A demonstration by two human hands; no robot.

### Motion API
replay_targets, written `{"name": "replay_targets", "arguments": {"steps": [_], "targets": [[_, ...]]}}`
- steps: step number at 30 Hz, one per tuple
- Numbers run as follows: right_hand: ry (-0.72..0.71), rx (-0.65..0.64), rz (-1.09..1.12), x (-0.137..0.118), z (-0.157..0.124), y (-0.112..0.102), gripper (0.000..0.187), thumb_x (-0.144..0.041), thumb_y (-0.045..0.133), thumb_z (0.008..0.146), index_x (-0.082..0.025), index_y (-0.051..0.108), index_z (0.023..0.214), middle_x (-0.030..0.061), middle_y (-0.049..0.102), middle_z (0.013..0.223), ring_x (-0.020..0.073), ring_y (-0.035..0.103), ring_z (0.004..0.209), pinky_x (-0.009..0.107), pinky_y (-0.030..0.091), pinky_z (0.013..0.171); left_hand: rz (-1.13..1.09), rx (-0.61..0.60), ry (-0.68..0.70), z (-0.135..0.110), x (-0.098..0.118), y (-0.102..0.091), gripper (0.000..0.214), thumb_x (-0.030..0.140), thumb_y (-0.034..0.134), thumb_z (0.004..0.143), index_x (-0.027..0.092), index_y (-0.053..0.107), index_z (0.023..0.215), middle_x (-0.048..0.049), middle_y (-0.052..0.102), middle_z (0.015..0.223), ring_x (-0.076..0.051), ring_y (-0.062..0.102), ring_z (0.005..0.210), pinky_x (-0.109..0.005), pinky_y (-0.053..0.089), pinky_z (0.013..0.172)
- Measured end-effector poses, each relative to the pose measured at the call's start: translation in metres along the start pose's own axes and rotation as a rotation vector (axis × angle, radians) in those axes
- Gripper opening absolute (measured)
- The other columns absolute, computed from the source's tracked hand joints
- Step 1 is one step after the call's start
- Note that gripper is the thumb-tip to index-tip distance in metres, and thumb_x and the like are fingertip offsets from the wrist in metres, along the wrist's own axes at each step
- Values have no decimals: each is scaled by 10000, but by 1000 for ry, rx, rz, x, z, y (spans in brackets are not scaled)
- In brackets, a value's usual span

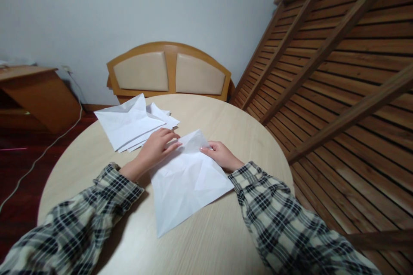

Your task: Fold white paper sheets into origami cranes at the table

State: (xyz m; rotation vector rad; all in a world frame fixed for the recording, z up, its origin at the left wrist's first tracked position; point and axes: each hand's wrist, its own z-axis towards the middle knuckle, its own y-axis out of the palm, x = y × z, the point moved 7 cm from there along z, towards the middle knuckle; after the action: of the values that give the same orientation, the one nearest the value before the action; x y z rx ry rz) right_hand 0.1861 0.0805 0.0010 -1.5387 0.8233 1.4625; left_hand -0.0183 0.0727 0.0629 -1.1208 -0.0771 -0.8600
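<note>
A creased white sheet of paper [185, 182] lies on the round pale wooden table [209, 240] in front of me, its far corner folded over. My left hand [155, 148] rests on the sheet's upper left edge, fingers stretched out flat and pressing the fold. My right hand [219, 154] lies at the sheet's upper right edge, fingers curled, fingertips touching the folded corner. Both arms wear plaid sleeves.
A stack of folded white papers [132, 122] lies on the table beyond my left hand. A wooden chair with padded back [169, 71] stands at the far side. Slatted wooden stairs [338, 73] rise on the right. A low wooden cabinet [35, 94] and a cable are at left.
</note>
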Motion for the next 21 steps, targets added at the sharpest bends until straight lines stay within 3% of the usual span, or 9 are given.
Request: {"name": "replay_targets", "arguments": {"steps": [2,4,11,14,16,18,21], "targets": [[9,-24,19,-2,-1,3,374,-507,719,782,-150,704,896,37,686,812,147,589,676,257,421,596,13,-21,-74,-1,-5,4,335,468,542,902,231,626,680,-46,611,673,-211,541,660,-340,430,711],[6,-17,22,-4,-1,2,388,-520,717,779,-152,697,901,36,679,811,145,580,671,258,418,592,9,3,-140,-3,-9,3,371,462,508,905,232,589,625,-25,566,582,-179,470,549,-308,360,611],[-44,140,-162,-8,2,-13,387,-508,728,774,-173,584,643,-26,518,601,108,451,554,242,308,504,-132,74,-181,-2,-10,-3,308,458,606,826,246,590,603,-10,553,541,-166,426,502,-288,272,550],[22,-18,-43,-3,0,-2,313,-434,788,724,-162,644,778,-11,606,688,113,527,593,233,375,529,-35,68,-196,-2,-20,-6,301,446,591,838,246,593,613,-12,538,545,-169,410,501,-291,242,557],[33,-91,-26,-2,-2,3,306,-385,830,680,-161,652,790,-25,605,667,101,534,576,221,398,524,59,104,-215,-3,-31,-15,296,422,573,850,242,590,616,-8,517,543,-169,397,499,-294,222,563],[43,-76,-35,0,-2,2,301,-377,837,681,-169,631,749,-43,573,591,92,528,526,213,408,493,145,165,-242,-4,-43,-30,285,406,577,850,235,585,622,-3,500,546,-170,400,512,-291,209,568],[97,-5,77,6,1,-4,300,-422,783,748,-184,613,817,-24,616,556,119,596,502,236,493,492,248,375,-335,-10,-63,-65,273,392,537,889,215,597,690,-3,505,586,-172,409,559,-285,208,577]]}}
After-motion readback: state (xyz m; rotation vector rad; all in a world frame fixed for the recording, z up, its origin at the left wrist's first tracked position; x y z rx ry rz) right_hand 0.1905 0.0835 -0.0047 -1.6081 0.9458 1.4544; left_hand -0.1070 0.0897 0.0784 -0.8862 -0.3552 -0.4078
